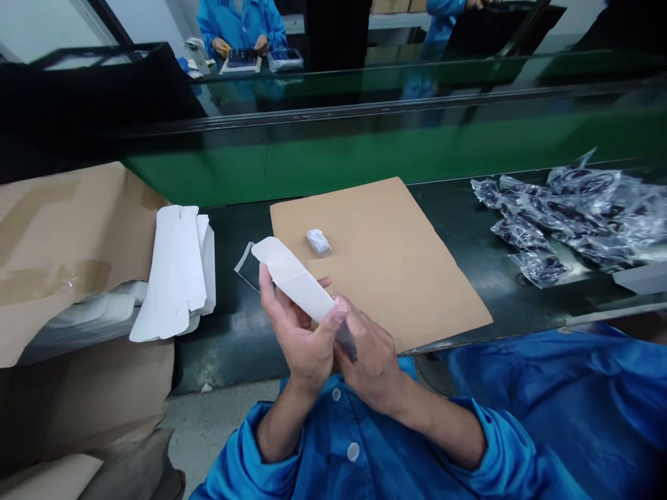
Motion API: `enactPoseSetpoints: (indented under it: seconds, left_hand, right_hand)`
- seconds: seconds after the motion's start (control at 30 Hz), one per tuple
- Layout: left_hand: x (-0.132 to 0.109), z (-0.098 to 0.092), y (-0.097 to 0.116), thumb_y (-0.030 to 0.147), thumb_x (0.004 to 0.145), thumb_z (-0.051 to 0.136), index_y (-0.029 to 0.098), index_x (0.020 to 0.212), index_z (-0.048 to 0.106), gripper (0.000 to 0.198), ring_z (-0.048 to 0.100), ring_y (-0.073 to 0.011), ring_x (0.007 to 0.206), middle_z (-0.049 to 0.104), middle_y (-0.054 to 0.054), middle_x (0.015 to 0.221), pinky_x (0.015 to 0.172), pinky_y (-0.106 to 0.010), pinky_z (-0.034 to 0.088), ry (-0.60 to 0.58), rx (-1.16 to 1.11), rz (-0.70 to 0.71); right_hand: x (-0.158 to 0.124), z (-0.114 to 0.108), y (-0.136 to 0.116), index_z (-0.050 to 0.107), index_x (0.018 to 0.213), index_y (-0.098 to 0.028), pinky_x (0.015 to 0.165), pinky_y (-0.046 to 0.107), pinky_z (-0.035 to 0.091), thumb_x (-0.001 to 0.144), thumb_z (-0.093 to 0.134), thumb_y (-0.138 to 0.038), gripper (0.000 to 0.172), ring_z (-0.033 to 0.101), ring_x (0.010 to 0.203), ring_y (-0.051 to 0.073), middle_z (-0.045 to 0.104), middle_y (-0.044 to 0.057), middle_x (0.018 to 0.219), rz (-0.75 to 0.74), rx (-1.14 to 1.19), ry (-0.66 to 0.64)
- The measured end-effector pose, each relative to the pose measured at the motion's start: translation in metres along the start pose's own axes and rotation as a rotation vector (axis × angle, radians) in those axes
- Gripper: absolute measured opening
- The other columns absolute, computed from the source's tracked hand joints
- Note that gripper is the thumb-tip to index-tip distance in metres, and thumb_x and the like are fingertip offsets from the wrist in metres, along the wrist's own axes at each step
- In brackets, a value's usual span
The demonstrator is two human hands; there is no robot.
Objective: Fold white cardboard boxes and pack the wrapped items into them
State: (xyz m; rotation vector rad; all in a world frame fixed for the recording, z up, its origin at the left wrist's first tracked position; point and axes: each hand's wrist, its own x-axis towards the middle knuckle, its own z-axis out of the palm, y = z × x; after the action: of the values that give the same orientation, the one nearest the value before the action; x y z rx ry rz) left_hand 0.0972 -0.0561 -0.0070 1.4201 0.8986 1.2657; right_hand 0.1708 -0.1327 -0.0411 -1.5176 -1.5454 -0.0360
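A small white carton (302, 286) is tilted between my two hands, its flap raised at the far left end. My left hand (299, 340) grips its near side, with the thumb toward the right end. Around the right end my right hand (371, 354) is closed, hiding that end of the carton. Just beyond the carton, a small white wrapped item (318, 243) lies on a brown cardboard sheet (385, 236). A clear plastic bag (244, 260) with a pale edge lies behind the carton's flap, partly covered.
Flat white cartons (174, 271) are stacked at the left beside a large cardboard box (67, 236). Clear bags of black cables (583, 208) lie at the right. A green-walled conveyor ledge (313, 163) runs behind the table. Across it, a person in blue (242, 28) works; a blue sleeve is at the right.
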Motion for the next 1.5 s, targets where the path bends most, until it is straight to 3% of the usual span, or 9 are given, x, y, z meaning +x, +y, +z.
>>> enactPoseSetpoints:
  seconds: [0.33,0.43,0.6,0.73,0.97,1.1,1.3,1.4,1.5]
  left_hand:
    - [0.016,-0.017,-0.002,0.037,0.080,0.075,0.031,0.141,0.033,0.074,0.068,-0.0141,0.066,0.062,-0.002,0.107,0.065,-0.033,0.060,-0.058,0.026,0.180]
    - [0.023,-0.029,-0.003,0.037,0.075,0.078,0.029,0.136,0.042,0.072,0.069,-0.0190,0.083,0.058,-0.007,0.119,0.071,-0.036,0.059,-0.088,0.144,0.203]
    - [0.027,-0.038,0.004,0.041,0.073,0.079,0.027,0.134,0.047,0.069,0.065,-0.0219,0.097,0.054,-0.008,0.126,0.075,-0.034,0.057,-0.178,0.250,0.288]
    - [0.028,-0.039,0.006,0.041,0.075,0.077,0.026,0.131,0.051,0.064,0.064,-0.0198,0.100,0.056,-0.005,0.119,0.080,-0.030,0.056,-0.235,0.269,0.375]
    - [0.035,-0.039,-0.005,0.035,0.075,0.077,0.025,0.122,0.053,0.054,0.065,-0.0238,0.101,0.061,-0.005,0.112,0.086,-0.039,0.056,-0.396,0.194,0.166]
    - [0.031,-0.038,-0.008,0.033,0.073,0.078,0.026,0.125,0.051,0.059,0.065,-0.0244,0.101,0.060,-0.006,0.114,0.084,-0.040,0.056,-0.442,0.142,0.098]
    - [0.021,-0.043,-0.006,0.026,0.073,0.076,0.027,0.118,0.053,0.051,0.065,-0.0173,0.087,0.060,-0.002,0.108,0.071,-0.029,0.054,-0.466,0.166,0.089]
    - [0.017,-0.044,-0.002,0.021,0.072,0.074,0.027,0.111,0.054,0.043,0.064,-0.0131,0.081,0.061,0.000,0.104,0.067,-0.022,0.051,-0.493,0.266,0.144]
    - [0.016,-0.042,0.003,0.020,0.073,0.072,0.026,0.108,0.054,0.040,0.063,-0.0120,0.081,0.061,0.002,0.102,0.067,-0.021,0.050,-0.474,0.352,0.210]
  right_hand:
    - [0.001,-0.016,-0.012,0.026,0.156,-0.027,0.112,0.041,0.049,0.089,0.053,-0.008,0.075,0.044,0.142,0.022,0.045,0.014,0.149,0.076,0.273,-0.163]
    - [0.016,-0.033,-0.007,0.033,0.152,-0.027,0.112,0.038,0.048,0.090,0.060,-0.013,0.069,0.048,0.137,0.021,0.051,0.011,0.144,0.097,0.361,-0.256]
    - [0.066,-0.058,0.000,0.038,0.151,-0.026,0.097,0.034,0.056,0.095,0.063,-0.031,0.062,0.059,0.118,0.020,0.056,0.010,0.136,0.016,0.337,-0.181]
    - [0.086,-0.057,0.002,0.051,0.142,-0.023,0.088,0.033,0.057,0.098,0.058,-0.031,0.046,0.063,0.100,0.017,0.064,0.008,0.118,-0.044,0.404,-0.346]
    - [0.083,-0.056,0.015,0.065,0.129,-0.019,0.085,0.033,0.057,0.098,0.050,-0.013,0.035,0.066,0.100,0.018,0.070,0.010,0.112,-0.145,0.150,-0.104]
    - [0.091,-0.064,0.016,0.071,0.116,-0.021,0.080,0.028,0.056,0.095,0.055,-0.010,0.029,0.067,0.092,0.013,0.073,0.005,0.103,-0.018,0.393,-0.250]
    - [0.092,-0.067,0.016,0.073,0.093,-0.018,0.073,0.027,0.053,0.091,0.062,-0.013,0.013,0.066,0.082,0.014,0.073,0.004,0.090,0.106,0.500,-0.277]
    - [0.102,-0.073,0.023,0.070,0.087,-0.018,0.067,0.025,0.051,0.091,0.064,-0.021,0.008,0.066,0.074,0.012,0.072,0.001,0.083,0.317,0.580,-0.245]
    - [0.116,-0.073,0.030,0.066,0.084,-0.016,0.057,0.023,0.048,0.094,0.061,-0.041,0.028,0.061,0.060,0.009,0.067,0.000,0.073,0.545,0.758,-0.219]
